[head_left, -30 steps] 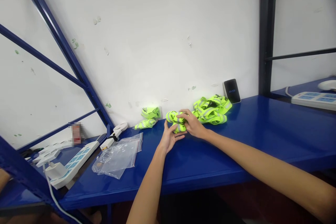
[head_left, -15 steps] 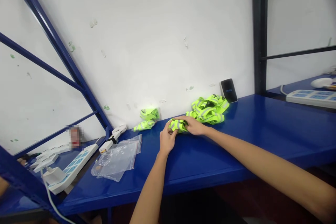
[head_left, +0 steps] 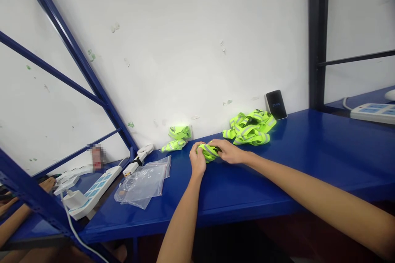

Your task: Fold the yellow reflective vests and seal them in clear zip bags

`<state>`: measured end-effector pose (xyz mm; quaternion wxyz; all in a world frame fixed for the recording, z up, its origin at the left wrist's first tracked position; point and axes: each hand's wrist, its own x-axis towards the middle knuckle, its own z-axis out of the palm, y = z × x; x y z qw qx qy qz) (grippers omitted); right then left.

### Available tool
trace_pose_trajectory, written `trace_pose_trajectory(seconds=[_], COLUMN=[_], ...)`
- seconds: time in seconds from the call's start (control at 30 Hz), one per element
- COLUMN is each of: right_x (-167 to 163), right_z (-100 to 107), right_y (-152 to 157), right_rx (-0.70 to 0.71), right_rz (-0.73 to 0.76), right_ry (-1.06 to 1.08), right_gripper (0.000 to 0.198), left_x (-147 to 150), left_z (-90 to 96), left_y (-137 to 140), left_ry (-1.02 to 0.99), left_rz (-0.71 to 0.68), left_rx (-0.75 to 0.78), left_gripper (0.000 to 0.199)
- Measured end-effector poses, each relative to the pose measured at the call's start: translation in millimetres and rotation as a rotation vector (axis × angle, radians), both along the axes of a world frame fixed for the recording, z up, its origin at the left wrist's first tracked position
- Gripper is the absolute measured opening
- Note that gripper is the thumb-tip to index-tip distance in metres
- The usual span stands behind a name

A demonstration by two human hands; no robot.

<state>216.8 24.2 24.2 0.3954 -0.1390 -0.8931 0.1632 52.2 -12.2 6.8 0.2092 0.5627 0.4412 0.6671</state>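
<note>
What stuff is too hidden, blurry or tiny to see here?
All in the head view:
Held yellow-green bundle: partly covered by the left hand and right hand.
Rightmost power strip: end cut off by the right edge.
Reddish thing: blurred by pixelation.
Black screen: digits too small to read surely.

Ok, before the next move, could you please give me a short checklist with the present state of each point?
1. Left hand holding the fluorescent yellow-green, grey-striped bundle: ok.
2. Right hand also on the bundle: ok.
3. Bundle's loose ends all tucked in: cannot tell, the hands cover part of it.
4. Clear plastic bags lying away from both hands: ok.
5. Bags separated from each other: not ok, they overlap on the blue tabletop.
</note>
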Motion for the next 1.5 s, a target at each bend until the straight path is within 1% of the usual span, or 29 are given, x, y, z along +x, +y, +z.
trace_pose_trajectory(seconds=[0.07,0.17,0.23,0.33,0.43,0.5,0.63,0.7,0.83,0.93,1.07,1.17,1.23,1.3,1.33,1.4,1.43,1.47,1.5], right_x=[-2,-4,-6,-7,-6,-4,-1,-1,-4,-4,-1,2,4,5,5,5,4,4,4], right_z=[0,0,0,0,-4,-7,-14,-14,-8,-4,-7,-12,-13,-12,-12,-10,-10,-10,-10], right_y=[-5,-12,-15,-15,-12,-10,-8,-9,-13,-15,-16,-16,-17,-16,-16,-14,-14,-12,-11], right_rx=[-0.004,0.02,0.101,0.298,0.443,0.487,0.587,0.616,0.557,0.5,0.434,0.325,0.242,0.186,0.17,0.151,0.142,0.129,0.108], right_rz=[-0.003,0.009,0.014,-0.01,-0.02,-0.03,-0.031,-0.034,-0.12,-0.15,-0.151,-0.165,-0.112,-0.012,0.033,0.083,0.091,0.094,0.089], right_ry=[0.003,-0.028,-0.1,-0.249,-0.333,-0.358,-0.42,-0.443,-0.48,-0.512,-0.553,-0.505,-0.466,-0.451,-0.444,-0.419,-0.4,-0.379,-0.358], right_gripper=[0.072,0.085,0.083,0.078,0.077,0.074,0.061,0.059,0.072,0.075,0.075,0.081,0.085,0.087,0.087,0.087,0.087,0.087,0.086], left_x=[-2,-5,-8,-11,-15,-19,-28,-31,-32,-28,-21,-16,-14,-15,-17,-23,-28,-35,-44], left_z=[0.3,-0.1,-0.6,0.1,2.5,3.7,3.4,3.0,5.7,11.9,20.6,23.7,24.6,25.8,26.8,30.2,32.5,35.2,38.2], left_y=[3,6,7,6,4,4,7,8,8,6,6,9,9,4,-1,-13,-20,-28,-36], left_ry=[-0.048,-0.186,-0.223,-0.197,-0.157,-0.125,-0.083,-0.065,-0.029,0.03,0.121,0.15,0.152,0.141,0.131,0.13,0.159,0.226,0.331], left_rz=[0.028,0.113,0.155,0.16,0.11,0.052,-0.08,-0.126,-0.14,-0.108,-0.067,-0.072,-0.089,-0.112,-0.139,-0.242,-0.288,-0.304,-0.27], left_rx=[-0.003,-0.006,-0.008,-0.026,-0.06,-0.096,-0.206,-0.256,-0.326,-0.387,-0.446,-0.469,-0.487,-0.514,-0.526,-0.533,-0.525,-0.507,-0.477], left_gripper=[0.021,0.017,0.018,0.02,0.019,0.018,0.012,0.01,0.005,0.001,0.004,0.006,0.005,0.004,0.008,0.023,0.03,0.035,0.038])
